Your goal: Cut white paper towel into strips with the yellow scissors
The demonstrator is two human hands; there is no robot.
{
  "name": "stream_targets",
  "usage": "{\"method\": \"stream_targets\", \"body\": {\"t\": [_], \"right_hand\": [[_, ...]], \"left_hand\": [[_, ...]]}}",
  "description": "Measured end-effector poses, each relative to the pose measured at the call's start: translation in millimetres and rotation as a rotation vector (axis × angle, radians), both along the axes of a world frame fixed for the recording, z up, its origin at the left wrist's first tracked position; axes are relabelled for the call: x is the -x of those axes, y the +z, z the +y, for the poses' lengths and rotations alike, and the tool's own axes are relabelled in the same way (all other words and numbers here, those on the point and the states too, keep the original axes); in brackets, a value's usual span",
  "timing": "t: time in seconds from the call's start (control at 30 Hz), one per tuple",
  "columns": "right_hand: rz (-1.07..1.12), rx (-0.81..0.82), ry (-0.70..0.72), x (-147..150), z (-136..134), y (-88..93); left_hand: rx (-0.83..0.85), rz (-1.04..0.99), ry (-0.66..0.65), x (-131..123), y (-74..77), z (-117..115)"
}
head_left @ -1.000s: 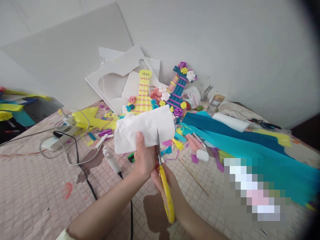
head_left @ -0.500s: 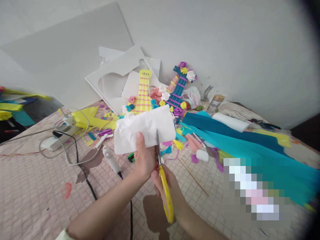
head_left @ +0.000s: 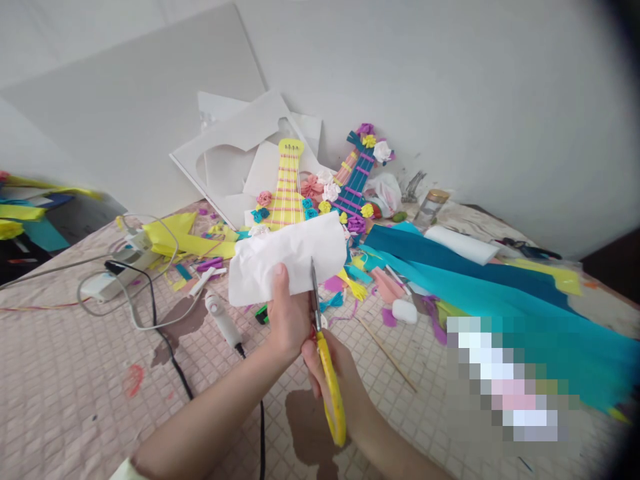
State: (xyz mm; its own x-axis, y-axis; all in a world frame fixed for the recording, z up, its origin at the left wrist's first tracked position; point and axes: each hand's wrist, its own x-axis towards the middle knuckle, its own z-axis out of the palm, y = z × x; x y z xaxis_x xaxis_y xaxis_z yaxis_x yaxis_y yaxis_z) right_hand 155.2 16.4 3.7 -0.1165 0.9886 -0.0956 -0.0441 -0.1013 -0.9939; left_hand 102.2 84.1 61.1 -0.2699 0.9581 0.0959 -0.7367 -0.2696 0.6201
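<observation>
My left hand (head_left: 290, 313) pinches a piece of white crepe paper (head_left: 265, 267), its thumb lying on top and its other fingers hidden beneath. Yellow-handled scissors (head_left: 332, 393) are gripped in my right hand (head_left: 340, 367), close against my left wrist. One scissor blade lies over the paper right of my left thumb, pointing away from me; the other blade is mostly hidden under the sheet. Just beyond the paper lean a yellow paper guitar (head_left: 286, 187) with crepe flowers and a blue one (head_left: 356, 180) with purple bands.
A glue gun (head_left: 223, 321) and a power strip (head_left: 113, 283) with cables lie to the left. Teal crepe paper (head_left: 480, 293), a white roll (head_left: 460, 245) and a glass jar (head_left: 431, 208) are on the right. A wooden stick (head_left: 387, 353) and paper scraps lie nearer.
The right end of the white paper has curled and drawn slightly leftward around the scissor blade. Both hands stay almost in the same place.
</observation>
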Motion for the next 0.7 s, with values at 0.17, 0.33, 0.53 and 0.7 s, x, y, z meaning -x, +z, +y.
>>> {"method": "stream_targets", "body": {"t": [0.17, 0.33, 0.53, 0.7], "right_hand": [[0.002, -0.014, 0.004, -0.2, 0.1, -0.5], [0.003, -0.004, 0.006, -0.4, 0.5, -1.0], [0.041, 0.019, 0.014, -0.6, 0.7, -3.6], [0.012, 0.003, 0.019, -1.5, 0.2, -3.8]], "left_hand": [[0.049, 0.020, -0.019, 1.9, -1.1, -0.1], [0.077, 0.022, -0.009, 2.1, -2.8, 0.4], [0.067, 0.041, 0.049, 1.4, -2.7, 1.1], [0.079, 0.040, 0.021, 1.6, -3.0, 1.5]]}}
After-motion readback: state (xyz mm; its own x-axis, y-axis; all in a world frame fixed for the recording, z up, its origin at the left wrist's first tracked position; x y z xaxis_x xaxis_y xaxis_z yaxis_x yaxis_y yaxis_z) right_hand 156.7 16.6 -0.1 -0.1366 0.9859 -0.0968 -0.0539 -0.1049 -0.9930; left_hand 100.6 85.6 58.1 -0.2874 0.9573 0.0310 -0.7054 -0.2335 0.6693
